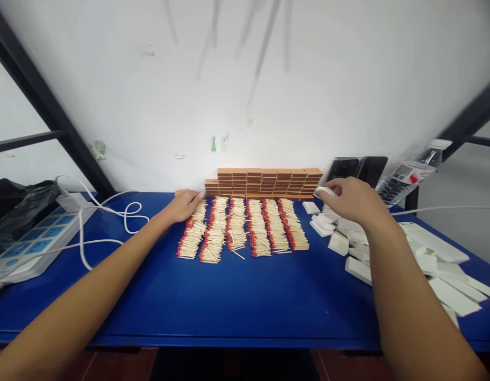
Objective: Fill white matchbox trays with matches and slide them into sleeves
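Observation:
My left hand (184, 206) rests at the back of the blue table, its thumb stretched toward the brown stack. Just behind it shows an orange-brown matchbox (182, 192); its other fingers are mostly hidden, so I cannot tell how firmly they touch it. Red-tipped matches (215, 227) lie in several long rows in front of the stacked matchboxes (264, 182). Over the right end of the stack, my right hand (350, 198) is closed on a small white matchbox tray (325, 191). Loose white trays (358, 248) lie heaped below and right of that hand.
Two dark phones (358, 168) lean against the wall at the back right, beside a tilted plastic bottle (411, 174). To the left sit a power strip (42, 241), a white cable (83, 233) and a black bag (20, 206). Black frame posts (66, 129) flank the table.

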Available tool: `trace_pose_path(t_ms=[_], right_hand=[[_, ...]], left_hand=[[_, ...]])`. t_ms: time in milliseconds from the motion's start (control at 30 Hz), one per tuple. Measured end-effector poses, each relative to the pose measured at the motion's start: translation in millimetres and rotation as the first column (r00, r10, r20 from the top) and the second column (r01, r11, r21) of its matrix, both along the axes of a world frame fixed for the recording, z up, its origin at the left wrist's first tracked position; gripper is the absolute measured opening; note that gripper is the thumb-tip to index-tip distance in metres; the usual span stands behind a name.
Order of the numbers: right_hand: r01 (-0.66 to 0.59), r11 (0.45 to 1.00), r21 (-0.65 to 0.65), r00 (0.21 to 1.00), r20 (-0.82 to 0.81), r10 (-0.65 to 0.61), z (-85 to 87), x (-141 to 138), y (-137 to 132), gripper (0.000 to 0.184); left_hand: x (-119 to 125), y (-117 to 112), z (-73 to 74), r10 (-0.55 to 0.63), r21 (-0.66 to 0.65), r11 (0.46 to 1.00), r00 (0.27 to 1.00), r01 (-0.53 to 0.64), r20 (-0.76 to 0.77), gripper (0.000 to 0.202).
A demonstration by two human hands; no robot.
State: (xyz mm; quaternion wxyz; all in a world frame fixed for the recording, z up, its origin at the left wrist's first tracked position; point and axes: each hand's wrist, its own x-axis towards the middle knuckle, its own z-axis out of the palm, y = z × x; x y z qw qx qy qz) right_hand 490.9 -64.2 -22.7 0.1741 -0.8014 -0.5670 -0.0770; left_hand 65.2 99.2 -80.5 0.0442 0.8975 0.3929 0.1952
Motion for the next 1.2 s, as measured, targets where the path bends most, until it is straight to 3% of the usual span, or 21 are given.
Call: trace_pose_path(t_ms=[167,267,333,400,500,567,633,733,900,1033,1100,1200], right_hand=[[-0.024,0.993,0.115,0.997,-0.071,0.032,-1.4,-5.0,2.8,0.038],[-0.053,0.953,0.297,0.942,-0.302,0.146,-1.5,-20.5,6.1,0.033],[-0.093,0.914,0.394,0.809,-0.505,0.3,-2.3,-39.0,7.2,0.03],[-0.152,0.884,0.442,0.611,-0.661,0.435,-5.0,-63.0,6.2,0.031],[-0.249,0.843,0.477,0.28,-0.798,0.535,-13.8,-102.7,1.0,0.04],[-0.305,0.81,0.501,0.123,-0.823,0.555,-22.0,-126.1,-3.4,0.049],[-0.349,0.784,0.513,0.017,-0.833,0.553,-29.8,-143.4,-7.1,0.054],[-0.401,0.762,0.51,-0.059,-0.844,0.534,-37.2,-156.4,-10.6,0.056],[-0.423,0.762,0.491,-0.083,-0.858,0.507,-40.1,-158.2,-12.5,0.053],[-0.449,0.757,0.476,-0.036,-0.856,0.516,-43.6,-156.6,-12.4,0.055],[-0.493,0.755,0.433,0.096,-0.835,0.542,-43.9,-154.3,-12.7,0.056],[-0.577,0.76,0.298,0.483,-0.626,0.612,-39.4,-148.8,-15.3,0.037]], left_hand=[[1.7,-2.1,2.6,0.007,-0.005,1.0,1.0,-0.007,0.029,0.06],[1.0,-12.1,10.6,0.023,0.024,0.999,0.999,-0.024,0.049,0.058],[2.2,-26.6,19.2,0.044,0.066,0.997,0.995,-0.05,0.086,0.054],[6.7,-48.5,28.6,0.045,0.104,0.993,0.986,-0.062,0.161,0.047],[19.8,-87.7,39.3,-0.076,0.027,0.997,0.963,0.072,0.26,0.034],[29.6,-109.8,41.9,-0.158,0.054,0.987,0.937,0.149,0.312,0.031],[37.1,-123.8,41.2,-0.193,0.043,0.981,0.918,0.19,0.345,0.031],[41.7,-130.0,37.1,-0.212,0.011,0.974,0.885,0.228,0.415,0.025],[41.9,-127.9,29.3,-0.153,-0.072,0.974,0.854,0.217,0.498,0.027],[41.7,-125.8,26.8,-0.144,-0.119,0.962,0.83,0.245,0.539,0.028],[38.6,-121.2,27.5,-0.131,-0.13,0.964,0.834,0.234,0.536,0.026],[29.7,-109.1,30.0,-0.092,-0.1,0.982,0.866,0.161,0.491,0.026]])
